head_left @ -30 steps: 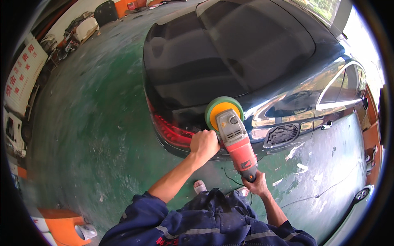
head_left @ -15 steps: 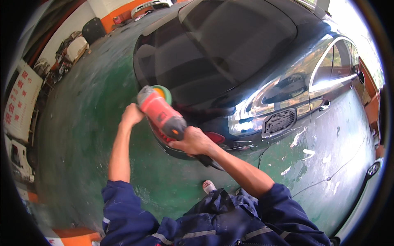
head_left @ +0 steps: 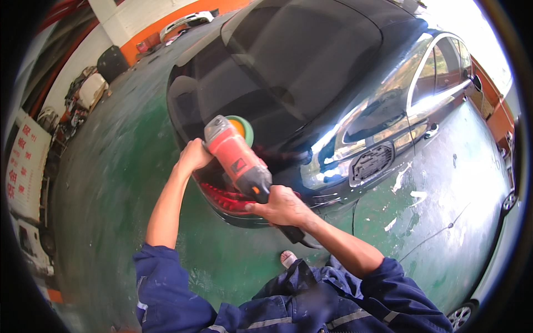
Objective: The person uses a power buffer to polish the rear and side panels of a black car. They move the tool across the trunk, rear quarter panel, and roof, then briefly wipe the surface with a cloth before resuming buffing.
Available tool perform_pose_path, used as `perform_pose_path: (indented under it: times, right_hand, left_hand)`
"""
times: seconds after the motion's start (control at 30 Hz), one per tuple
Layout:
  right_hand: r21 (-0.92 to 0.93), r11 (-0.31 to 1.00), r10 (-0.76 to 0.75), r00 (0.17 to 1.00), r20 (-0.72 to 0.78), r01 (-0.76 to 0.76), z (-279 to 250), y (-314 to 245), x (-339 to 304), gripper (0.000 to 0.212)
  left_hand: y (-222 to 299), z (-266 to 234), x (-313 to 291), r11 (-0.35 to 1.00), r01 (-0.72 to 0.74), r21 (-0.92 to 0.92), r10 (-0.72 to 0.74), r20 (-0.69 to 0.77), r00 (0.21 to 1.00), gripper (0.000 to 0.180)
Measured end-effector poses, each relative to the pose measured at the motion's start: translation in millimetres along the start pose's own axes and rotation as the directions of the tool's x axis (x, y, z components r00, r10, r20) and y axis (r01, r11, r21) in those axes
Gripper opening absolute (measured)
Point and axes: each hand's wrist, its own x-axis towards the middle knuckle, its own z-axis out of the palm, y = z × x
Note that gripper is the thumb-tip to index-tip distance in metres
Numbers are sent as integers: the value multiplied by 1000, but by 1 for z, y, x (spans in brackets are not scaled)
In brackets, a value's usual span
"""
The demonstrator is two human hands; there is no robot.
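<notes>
A red and black power polisher [head_left: 237,158] with a grey head is held in both my hands over the rear corner of a black car [head_left: 311,139]. Its round green and orange pad [head_left: 244,130] faces the rear bodywork; whether it touches the paint is hard to tell. My right hand [head_left: 283,206] wraps round the black rear grip, where a cord trails off. By the head, my left hand [head_left: 194,155] is closed on the polisher's side, its exact hold partly hidden. Just below the tool shows the red tail light [head_left: 225,198].
On the car's side, a dark textured patch [head_left: 372,164] sits ahead of the rear corner. A cord [head_left: 430,238] crosses the green floor [head_left: 122,222]. Car parts [head_left: 91,91] lean along the left wall, near a white sign board [head_left: 28,166]. Another car's wheel [head_left: 461,316] shows at lower right.
Both hands have carried the polisher to the right across the car's rear, away from its left edge. The view has shifted, so the car sits further left in it.
</notes>
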Motion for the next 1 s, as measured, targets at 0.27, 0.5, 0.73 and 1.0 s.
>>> perform_pose_path:
  times: [0.27, 0.5, 0.73, 1.0]
  right_hand:
    - [159, 984, 109, 975, -191, -79, -28, 34, -65, 38]
    - [187, 978, 148, 941, -304, -93, 18, 83, -91, 56]
    - [-87, 958, 216, 890, -402, -272, 75, 150, -72, 45]
    - [-29, 970, 198, 848, -492, -243, 46, 188, -80, 37]
  left_hand:
    - [126, 1, 10, 966, -248, 66, 244, 65, 968, 35]
    - [123, 20, -45, 954, -280, 105, 276, 46, 960, 31]
    - [74, 81, -130, 995, -97, -7, 96, -86, 992, 23]
    - [114, 93, -128, 991, -136, -14, 135, -48, 990, 22]
